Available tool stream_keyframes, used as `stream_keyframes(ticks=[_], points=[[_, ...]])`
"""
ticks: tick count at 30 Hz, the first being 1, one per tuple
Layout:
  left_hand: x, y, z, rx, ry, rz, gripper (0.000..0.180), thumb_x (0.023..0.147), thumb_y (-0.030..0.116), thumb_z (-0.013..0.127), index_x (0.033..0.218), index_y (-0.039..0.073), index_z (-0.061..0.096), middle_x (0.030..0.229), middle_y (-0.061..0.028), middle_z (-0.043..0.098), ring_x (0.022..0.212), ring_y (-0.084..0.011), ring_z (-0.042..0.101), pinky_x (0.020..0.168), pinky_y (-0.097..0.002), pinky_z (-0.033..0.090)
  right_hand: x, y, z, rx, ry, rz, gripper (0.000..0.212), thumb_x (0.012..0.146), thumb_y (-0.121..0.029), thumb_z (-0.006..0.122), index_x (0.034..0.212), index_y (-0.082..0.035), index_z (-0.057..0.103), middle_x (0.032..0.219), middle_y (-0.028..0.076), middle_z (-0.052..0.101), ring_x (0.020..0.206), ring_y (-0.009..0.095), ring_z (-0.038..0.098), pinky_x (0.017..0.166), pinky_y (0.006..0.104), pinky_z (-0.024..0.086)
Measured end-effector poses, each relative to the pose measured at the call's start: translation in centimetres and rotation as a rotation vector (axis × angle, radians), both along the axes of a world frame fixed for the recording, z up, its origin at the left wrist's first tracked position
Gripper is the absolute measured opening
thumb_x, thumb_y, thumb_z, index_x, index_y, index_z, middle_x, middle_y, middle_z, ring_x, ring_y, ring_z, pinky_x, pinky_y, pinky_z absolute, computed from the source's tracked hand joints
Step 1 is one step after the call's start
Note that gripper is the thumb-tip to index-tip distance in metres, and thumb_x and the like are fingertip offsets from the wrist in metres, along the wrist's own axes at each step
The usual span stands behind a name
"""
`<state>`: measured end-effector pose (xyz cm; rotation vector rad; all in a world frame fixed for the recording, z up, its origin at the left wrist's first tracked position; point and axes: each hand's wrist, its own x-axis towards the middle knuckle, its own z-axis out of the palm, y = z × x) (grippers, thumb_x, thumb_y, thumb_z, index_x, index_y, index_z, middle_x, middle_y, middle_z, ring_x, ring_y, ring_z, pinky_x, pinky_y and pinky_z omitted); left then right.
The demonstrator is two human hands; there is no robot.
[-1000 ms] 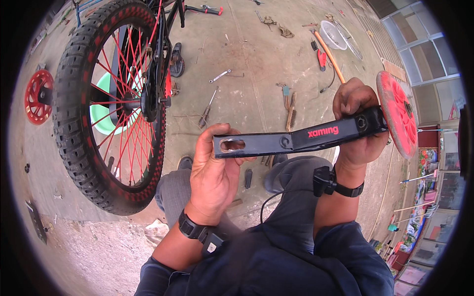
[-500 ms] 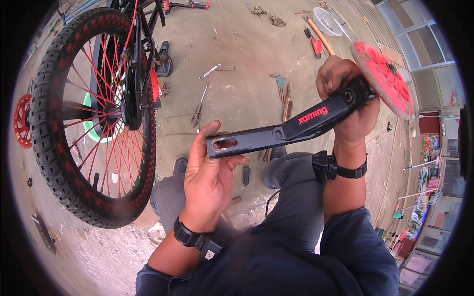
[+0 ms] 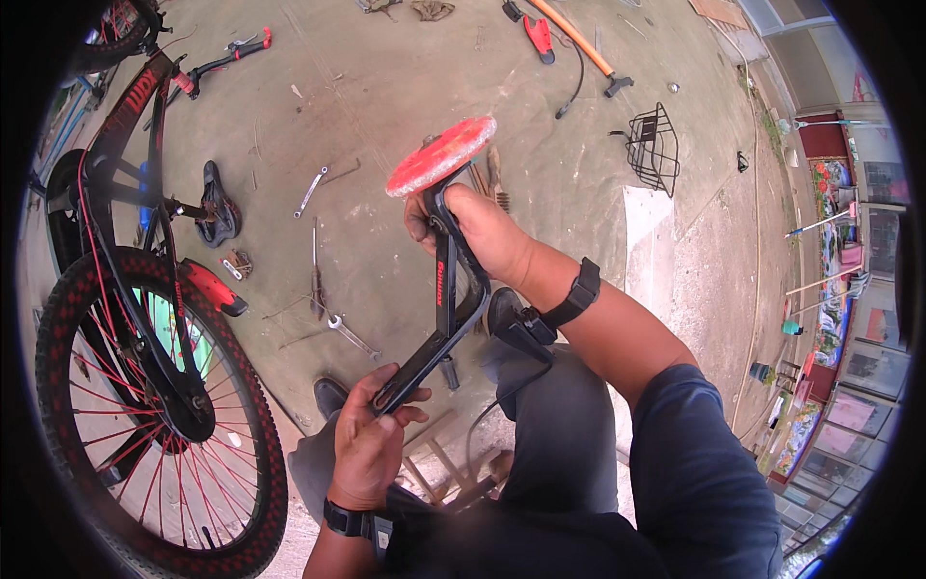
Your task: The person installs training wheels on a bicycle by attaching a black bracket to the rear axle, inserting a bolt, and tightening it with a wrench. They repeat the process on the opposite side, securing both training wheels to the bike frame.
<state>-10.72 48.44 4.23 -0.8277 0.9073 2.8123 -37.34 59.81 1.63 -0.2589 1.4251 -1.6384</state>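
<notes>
Both hands hold a training wheel [image 3: 440,160] on its black angled metal bracket [image 3: 444,314], which slants across the space over my knees. My right hand [image 3: 487,230] grips the upper end of the bracket, just below the red wheel with its pale, worn rim. Some of its fingers are hidden behind the metal. At the lower, slotted end, my left hand [image 3: 368,432] closes its thumb and fingers around the bracket. To the left stands a black and red bicycle [image 3: 125,121]; its spoked wheel with a knobby tyre [image 3: 274,473] is close to my left arm.
On the ground lie wrenches [image 3: 311,191], a screwdriver [image 3: 316,280], a brush [image 3: 497,179] and a saddle [image 3: 218,205]. A pump with an orange tube [image 3: 571,37] is farther off. A black wire basket [image 3: 653,150] lies to the right. A red fender [image 3: 212,287] sits near the bicycle.
The training wheel has swung from the right to the middle, its bracket turning steeper and more edge-on. My right hand came leftward with it. The view shifted, showing more bicycle and the wire basket.
</notes>
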Motion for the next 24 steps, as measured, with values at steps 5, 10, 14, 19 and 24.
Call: stream_keyframes(ticks=[5, 10, 14, 19, 24], points=[[-3.1, 1.5, 2.1, -0.166, -0.130, -0.452, 0.049, 0.091, 0.015, 0.072, 0.131, -0.004, 0.051, 0.114, -0.0106, 0.065, 0.100, -0.0153, 0.062, 0.092, -0.0313, 0.049, -0.7, 3.3, 2.9, 0.094, 0.125, 0.144, 0.038, 0.096, -0.031, 0.035, 0.085, -0.001, 0.056, 0.080, 0.006, 0.058, 0.074, 0.015, 0.052, 0.070, 0.0308, 0.046], [-6.0, 5.3, 11.5, -0.589, -0.168, -0.789, 0.043, 0.090, 0.018, 0.072, 0.125, -0.003, 0.056, 0.099, -0.0072, 0.069, 0.088, -0.0131, 0.063, 0.080, -0.0301, 0.052, 0.5, 6.5, 7.9, 0.071, -0.018, 0.135, 0.037, 0.094, -0.026, 0.037, 0.086, 0.001, 0.060, 0.082, 0.008, 0.060, 0.077, 0.017, 0.052, 0.075, 0.0331, 0.044], [-10.5, 7.7, 20.3, -0.893, -0.149, -1.107, 0.042, 0.089, 0.021, 0.075, 0.119, -0.003, 0.059, 0.096, -0.0117, 0.068, 0.085, -0.0125, 0.060, 0.076, -0.0323, 0.050, -0.4, 10.7, 13.0, 0.098, -0.084, 0.069, 0.037, 0.093, -0.026, 0.039, 0.089, 0.000, 0.065, 0.080, 0.008, 0.061, 0.081, 0.019, 0.056, 0.077, 0.0333, 0.046], [-17.2, 10.6, 29.9, -0.724, -0.270, -1.078, 0.030, 0.096, 0.022, 0.066, 0.116, 0.001, 0.063, 0.077, -0.0039, 0.061, 0.067, -0.0108, 0.056, 0.062, -0.0274, 0.047, -3.4, 18.7, 19.5, 0.235, -0.233, -0.214, 0.026, 0.092, -0.013, 0.044, 0.104, -0.002, 0.065, 0.075, 0.007, 0.059, 0.067, 0.017, 0.063, 0.057, 0.0301, 0.049], [-25.2, 9.9, 33.9, -0.462, -0.462, -0.753, 0.024, 0.100, 0.023, 0.060, 0.114, 0.004, 0.063, 0.074, 0.0017, 0.055, 0.058, -0.0060, 0.046, 0.052, -0.0220, 0.037, -9.4, 28.9, 25.2, 0.479, -0.269, -0.285, 0.030, 0.090, -0.012, 0.044, 0.109, -0.001, 0.064, 0.084, 0.010, 0.067, 0.066, 0.018, 0.066, 0.056, 0.0312, 0.051]])
